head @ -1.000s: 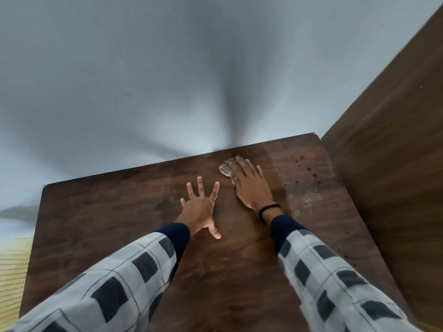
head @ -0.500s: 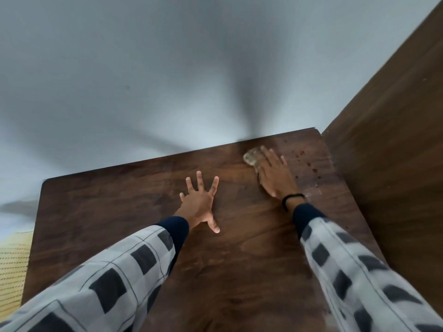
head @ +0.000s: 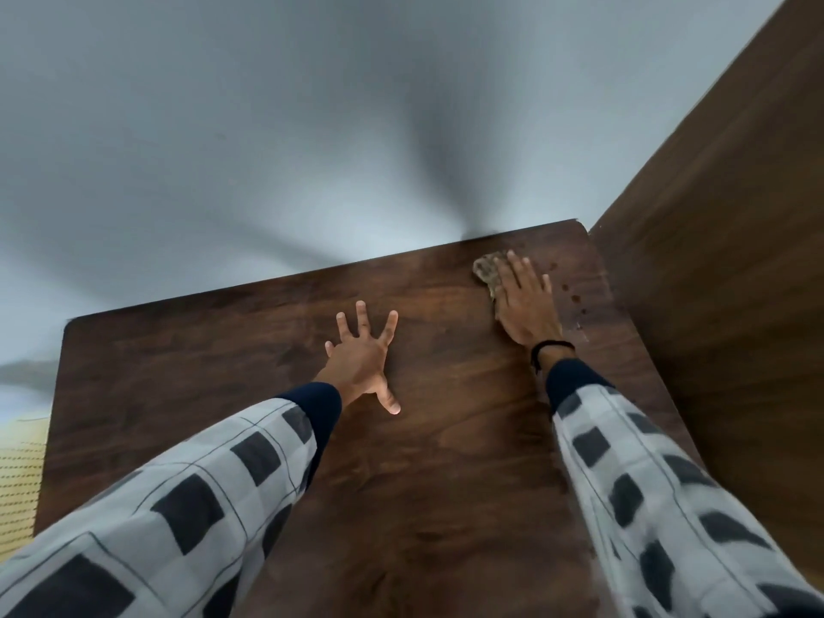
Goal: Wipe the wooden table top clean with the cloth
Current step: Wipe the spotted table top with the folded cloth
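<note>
Cloth [head: 485, 273], crumpled and tan, lies near the far right corner of the wooden table top [head: 446, 475], and my right hand [head: 524, 303] presses flat on it with the fingers straight and close together, so only its left edge shows past my fingertips. My left hand [head: 361, 359] rests on the bare wood near the middle, fingers and thumb spread wide, holding nothing. Just right of the cloth sit a few dark spots [head: 575, 298], close to the tall wooden panel [head: 735, 283].
</note>
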